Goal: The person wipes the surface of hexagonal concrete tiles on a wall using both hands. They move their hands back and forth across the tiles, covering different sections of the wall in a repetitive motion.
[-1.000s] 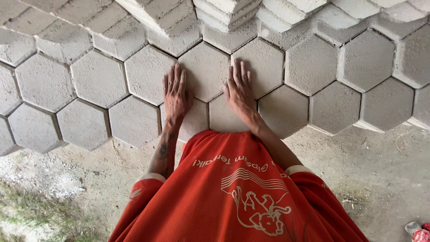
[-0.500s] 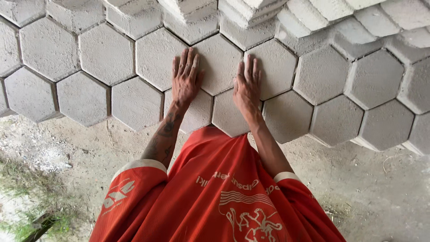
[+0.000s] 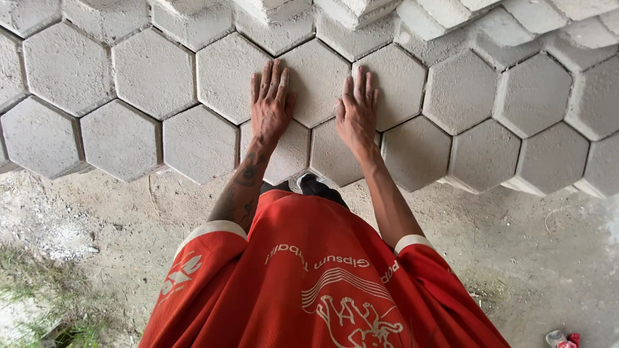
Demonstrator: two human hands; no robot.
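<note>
— What's nearest you, looking down?

— My red shirt (image 3: 309, 283), then bare sandy ground (image 3: 516, 258) with a little grass (image 3: 39, 303) off to my left. I'm bent over at the edge of the paved patch, so my arms reach out ahead of me.

— And your hands?

— Both lie flat, palms down, fingers stretched forward and close together, gripping nothing. My left hand (image 3: 271, 106) rests across the seam between two grey blocks; my right hand (image 3: 356, 113) covers the seam on the other side of the same hexagonal paving block (image 3: 316, 80), which sits between them in the second row from the edge.

— Why flat like that?

— I judge an open palm spreads my weight evenly, so a block sits level with its neighbours rather than tipping.

— How do the blocks lie?

— Edge to edge like honeycomb, thin dark joints between them. The front row (image 3: 200, 145) ends in a jagged line on the ground.

— Beyond that?

— Stacked spare blocks (image 3: 361, 13) rest on the laid ones, just past my fingertips, within reach I'd guess.
</note>
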